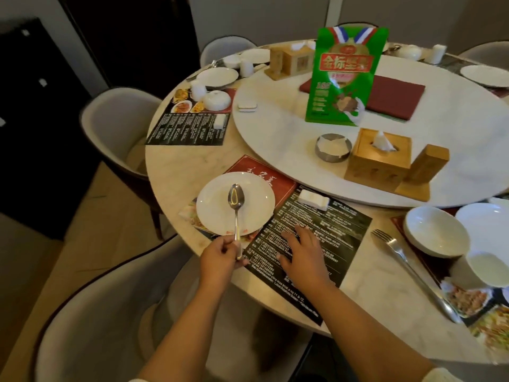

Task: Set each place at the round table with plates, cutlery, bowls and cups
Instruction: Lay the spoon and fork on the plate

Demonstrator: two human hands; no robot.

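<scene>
My left hand [221, 257] grips the handle of a metal spoon [236, 201], whose bowl hangs over a white plate [217, 213] at the table's near edge. My right hand [301, 253] lies flat with spread fingers on the black menu placemat [330, 224] beside the plate. A white napkin packet [314, 199] rests on that mat. To the right a fork [407, 263] lies on the marble table [176, 175], next to white bowls [436, 231] and a white cup [489, 267]. Across the table, further places hold plates [217, 76], a cup [199, 90] and an upturned bowl [217, 100].
A white lazy Susan [275, 139] carries a green card stand [345, 75], a wooden tissue box [378, 158], a metal ashtray [333, 147] and a maroon folder [396, 96]. Grey chairs [115, 117] ring the table; one chair back [91, 326] is just below my arms.
</scene>
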